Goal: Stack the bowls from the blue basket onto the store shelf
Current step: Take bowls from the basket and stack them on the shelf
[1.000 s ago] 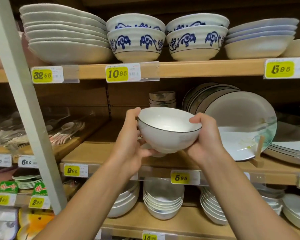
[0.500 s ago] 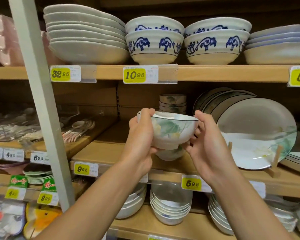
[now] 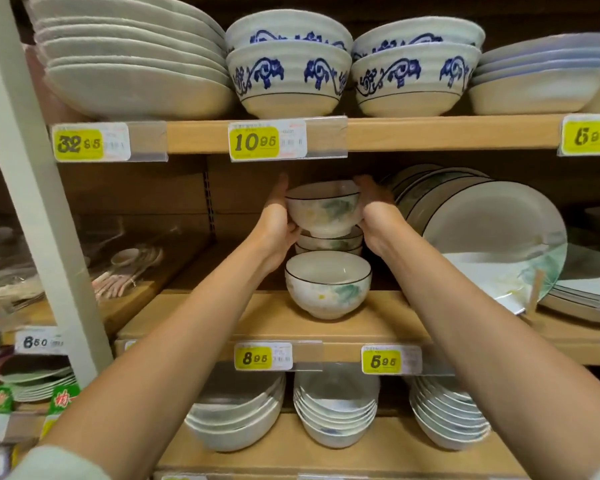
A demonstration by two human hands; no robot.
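Illum.: warm, fairly bright, even, front-lit. Rear of middle shelf (image 3: 274, 317) in deep shadow; underside of upper shelf (image 3: 430, 133) dark. Soft sheen on upright plate (image 3: 492, 230). Wide-angle distortion: white post (image 3: 32, 168) leans, shelf lines bow twd frame edges. Img slightly soft overall; centre sharpest, bottom corners blurred

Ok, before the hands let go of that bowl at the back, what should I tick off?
1. Grip: left hand and right hand hold the bowl by its sides: ok.
2. Bowl upright, rim level: ok.
3. Bowl lined up over the stack beneath: ok.
4. Bowl fully seated in the stack: cannot tell, the hands hide part of its foot.
5. Room under the upper shelf: ok.
6. Right hand apart from the leaning plates: cannot tell.
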